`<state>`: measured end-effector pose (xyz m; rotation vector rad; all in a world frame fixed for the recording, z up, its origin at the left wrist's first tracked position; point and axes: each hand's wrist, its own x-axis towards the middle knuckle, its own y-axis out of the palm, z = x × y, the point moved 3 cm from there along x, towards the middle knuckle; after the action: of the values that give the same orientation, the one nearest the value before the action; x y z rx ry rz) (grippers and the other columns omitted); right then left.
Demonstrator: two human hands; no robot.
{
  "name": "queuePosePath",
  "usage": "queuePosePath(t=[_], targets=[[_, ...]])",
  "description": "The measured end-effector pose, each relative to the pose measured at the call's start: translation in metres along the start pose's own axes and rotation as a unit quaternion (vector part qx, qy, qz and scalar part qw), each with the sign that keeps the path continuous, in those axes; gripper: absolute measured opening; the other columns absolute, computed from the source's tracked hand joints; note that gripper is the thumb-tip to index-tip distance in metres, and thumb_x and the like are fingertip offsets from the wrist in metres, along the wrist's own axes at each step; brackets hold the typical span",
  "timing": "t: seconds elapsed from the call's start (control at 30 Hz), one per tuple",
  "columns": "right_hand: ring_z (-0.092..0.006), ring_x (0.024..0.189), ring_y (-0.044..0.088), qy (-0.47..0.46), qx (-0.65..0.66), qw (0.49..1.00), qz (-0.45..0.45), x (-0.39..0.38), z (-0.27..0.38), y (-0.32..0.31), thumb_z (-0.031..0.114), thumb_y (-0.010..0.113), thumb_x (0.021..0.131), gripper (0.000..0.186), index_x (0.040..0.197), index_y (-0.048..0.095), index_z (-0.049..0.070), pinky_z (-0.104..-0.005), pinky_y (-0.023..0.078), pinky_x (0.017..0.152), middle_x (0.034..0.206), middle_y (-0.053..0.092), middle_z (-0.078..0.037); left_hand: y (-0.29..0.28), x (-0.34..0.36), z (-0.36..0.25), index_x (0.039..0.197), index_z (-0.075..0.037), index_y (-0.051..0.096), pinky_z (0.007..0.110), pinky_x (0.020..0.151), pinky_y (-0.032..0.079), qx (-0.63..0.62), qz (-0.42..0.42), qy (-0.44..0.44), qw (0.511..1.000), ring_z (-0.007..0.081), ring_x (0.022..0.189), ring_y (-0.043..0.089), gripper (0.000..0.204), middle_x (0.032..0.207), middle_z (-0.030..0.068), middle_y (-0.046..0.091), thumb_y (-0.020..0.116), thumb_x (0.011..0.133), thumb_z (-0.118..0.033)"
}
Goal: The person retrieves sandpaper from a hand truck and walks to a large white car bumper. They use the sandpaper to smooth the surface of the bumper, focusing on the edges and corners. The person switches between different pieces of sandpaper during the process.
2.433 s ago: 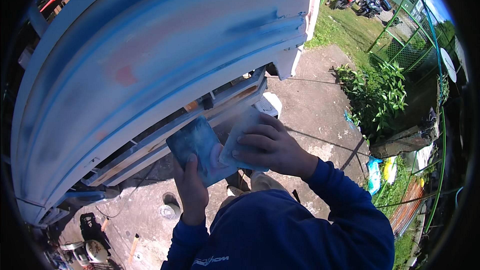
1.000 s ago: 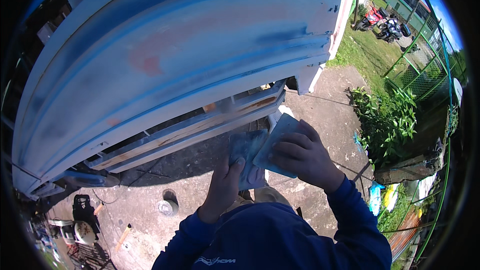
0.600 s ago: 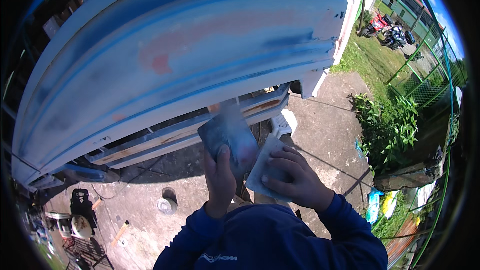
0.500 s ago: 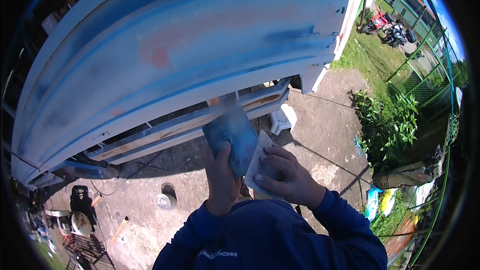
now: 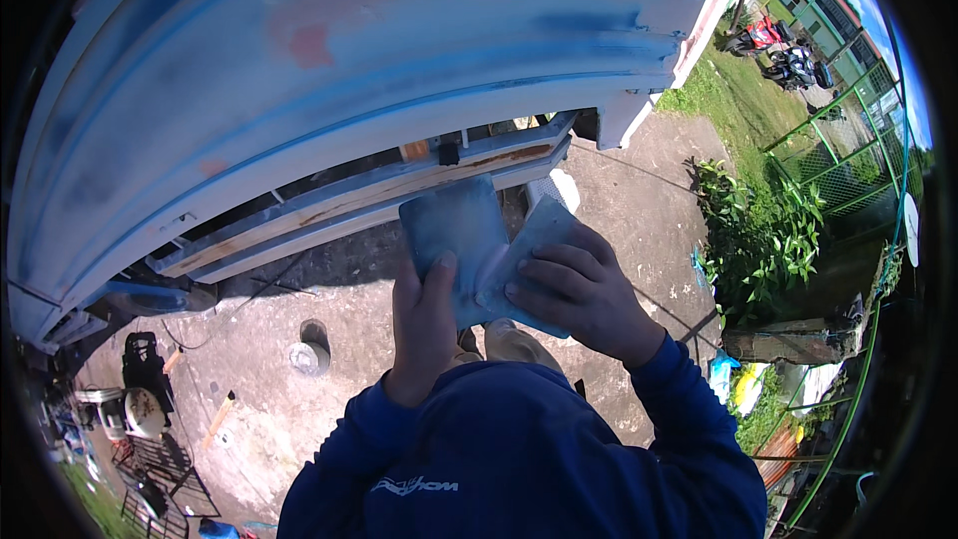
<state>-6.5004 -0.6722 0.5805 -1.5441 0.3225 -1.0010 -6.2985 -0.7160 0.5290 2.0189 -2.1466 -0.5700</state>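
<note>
My left hand (image 5: 424,329) grips a flat rectangular blue-grey plate (image 5: 454,220) with its thumb on the face; a pinkish smear shows low on it. My right hand (image 5: 589,299) holds a smaller flat, dusty, grey-blue pad (image 5: 544,230) at an angle, its lower corner over the right part of the plate. Both are held in front of my body, just this side of a large curved panel (image 5: 379,60) with blue, white and pink patches and of the slatted lower bars (image 5: 349,210) beneath it.
A white plastic stool (image 5: 554,190) is behind the pads. A bucket (image 5: 309,354) and a black object (image 5: 140,369) lie on the concrete (image 5: 249,409). Plants (image 5: 758,240), a green mesh fence (image 5: 838,160) and motorbikes (image 5: 783,65) are to the right.
Over the last half second my right hand and pad have moved up, the pad now overlapping the plate. The plate has turned and looks paler. The panel sits higher in the view.
</note>
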Motion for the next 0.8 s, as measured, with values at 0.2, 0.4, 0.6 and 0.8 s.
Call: queuePosePath(t=[0.2, 0.4, 0.6, 0.8], targets=[[-0.0187, 0.121, 0.057, 0.026, 0.004, 0.999, -0.019, 0.001, -0.016, -0.009, 0.020, 0.070, 0.077, 0.030, 0.107, 0.074, 0.024, -0.0504, 0.040, 0.111, 0.120, 0.064, 0.003, 0.017, -0.012, -0.007, 0.137, 0.000, 0.050, 0.032, 0.100, 0.046, 0.076, 0.091, -0.018, 0.993, 0.0171, 0.114, 0.059, 0.036, 0.126, 0.0105, 0.061, 0.049, 0.105, -0.016], [-0.0178, 0.124, 0.056, -0.024, 0.094, 0.995, 0.026, -0.013, 0.023, 0.015, 0.019, 0.070, 0.077, 0.038, 0.115, 0.072, 0.026, -0.0496, 0.039, 0.112, 0.125, 0.063, 0.003, 0.014, 0.001, -0.006, 0.141, -0.001, 0.045, 0.033, 0.095, 0.049, 0.089, -0.032, 0.116, 0.989, 0.0176, 0.110, 0.060, 0.039, 0.125, 0.0116, 0.060, 0.047, 0.105, -0.016], [-0.0383, 0.132, 0.049, 0.046, 0.151, 0.986, -0.052, -0.011, 0.022, -0.014, 0.012, 0.077, 0.081, 0.053, 0.130, 0.064, 0.029, -0.0536, 0.044, 0.109, 0.134, 0.053, -0.013, 0.015, 0.005, -0.005, 0.145, -0.001, 0.042, 0.035, 0.095, 0.052, -0.003, -0.034, 0.059, 0.998, 0.0201, 0.112, 0.061, 0.044, 0.129, 0.0129, 0.058, 0.049, 0.104, -0.017], [-0.0356, 0.133, 0.049, 0.140, 0.122, 0.983, -0.009, -0.037, -0.023, 0.038, 0.006, 0.070, 0.083, 0.060, 0.137, 0.061, 0.031, -0.0489, 0.046, 0.109, 0.132, 0.056, -0.012, 0.008, 0.002, 0.014, 0.142, -0.003, 0.044, 0.038, 0.099, 0.054, -0.167, -0.003, -0.100, 0.981, 0.0220, 0.117, 0.062, 0.041, 0.130, 0.0115, 0.059, 0.050, 0.102, -0.013]])
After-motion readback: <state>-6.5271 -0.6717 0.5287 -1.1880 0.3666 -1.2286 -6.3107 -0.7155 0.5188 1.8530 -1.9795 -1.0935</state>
